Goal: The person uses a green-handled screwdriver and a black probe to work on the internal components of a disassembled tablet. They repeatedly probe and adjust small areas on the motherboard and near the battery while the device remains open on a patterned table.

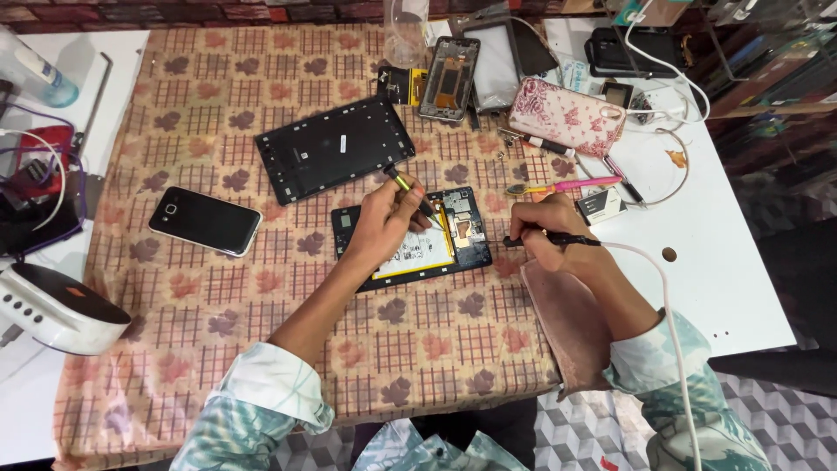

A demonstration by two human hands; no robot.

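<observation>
An opened tablet (pixel 410 240) lies on the patterned cloth, its white battery and circuit board bare. My left hand (pixel 384 220) rests on it and grips a tool with a yellow-green band (pixel 403 183), tip down near the board. My right hand (pixel 542 228) holds a thin black corded tool (pixel 558 239) that points left at the tablet's right edge; its white cable (pixel 667 314) runs down past my right sleeve. A black tablet back cover (pixel 334 145) lies just behind.
A black phone (pixel 204 221) lies to the left. Behind are an opened phone frame (pixel 448 78), a floral phone case (pixel 567 113), a pink-handled brush (pixel 567 185), a small white box (pixel 600 205) and loose cables. A white device (pixel 52 307) sits at the left edge.
</observation>
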